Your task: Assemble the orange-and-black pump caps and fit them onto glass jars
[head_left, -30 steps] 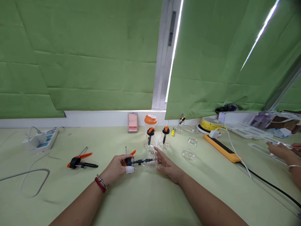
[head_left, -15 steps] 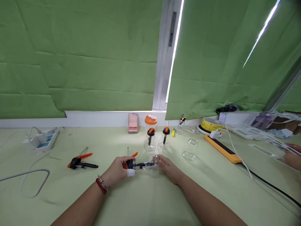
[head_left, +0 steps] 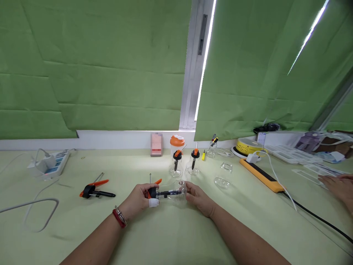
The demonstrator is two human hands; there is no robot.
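Had lidded bottles (head_left: 175, 165) just beyond, loose lid (head_left: 88, 191) at left. Held clear bottle (head_left: 179, 197) sideways over bench (head_left: 154, 235), with black tube (head_left: 170, 193) inside, pinching black lid (head_left: 152, 191) in fingers of left hand (head_left: 139, 198), base (head_left: 183, 188) in those of right hand (head_left: 200, 200).

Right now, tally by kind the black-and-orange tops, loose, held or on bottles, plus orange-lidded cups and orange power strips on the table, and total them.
Black-and-orange tops: 4
Orange-lidded cup: 1
Orange power strip: 1
Total: 6
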